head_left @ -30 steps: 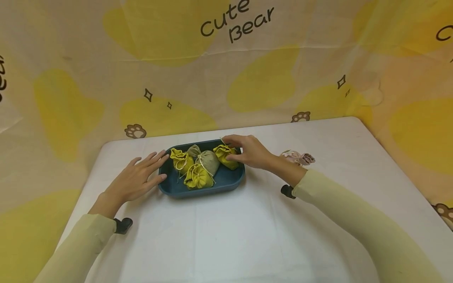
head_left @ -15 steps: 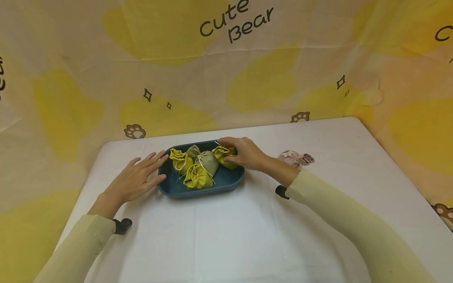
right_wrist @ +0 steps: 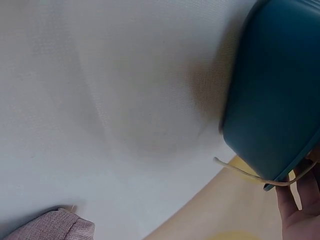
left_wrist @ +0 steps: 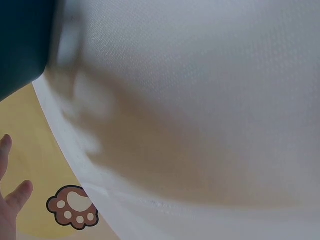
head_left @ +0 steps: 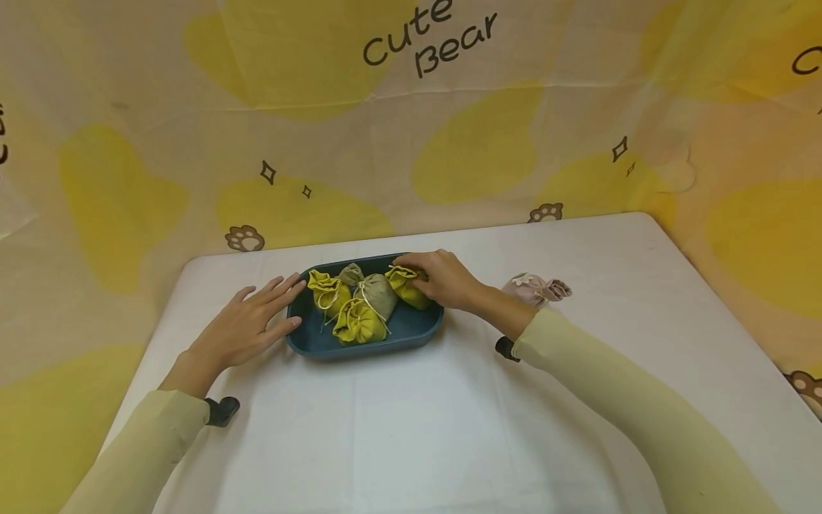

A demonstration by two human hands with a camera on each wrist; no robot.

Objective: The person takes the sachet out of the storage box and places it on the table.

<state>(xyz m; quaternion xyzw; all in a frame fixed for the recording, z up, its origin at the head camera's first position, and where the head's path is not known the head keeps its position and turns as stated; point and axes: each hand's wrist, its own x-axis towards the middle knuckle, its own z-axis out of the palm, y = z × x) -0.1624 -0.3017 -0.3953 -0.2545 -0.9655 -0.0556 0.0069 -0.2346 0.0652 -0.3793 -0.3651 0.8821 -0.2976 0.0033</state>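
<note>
Head view: rightmost yellow pouch (head_left: 406,289) lies between the right hand's fingers (head_left: 413,259).

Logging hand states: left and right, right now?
Left hand: open, fingers spread at the rim of a dark-blue oblong tray.
Right hand: holding the rightmost yellow drawstring cloth pouch.

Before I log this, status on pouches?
Left hand at left end of tray. Right hand curled round rightmost yellow pouch in tray. Pink pouch outside, nothing visibly blocking.
</note>
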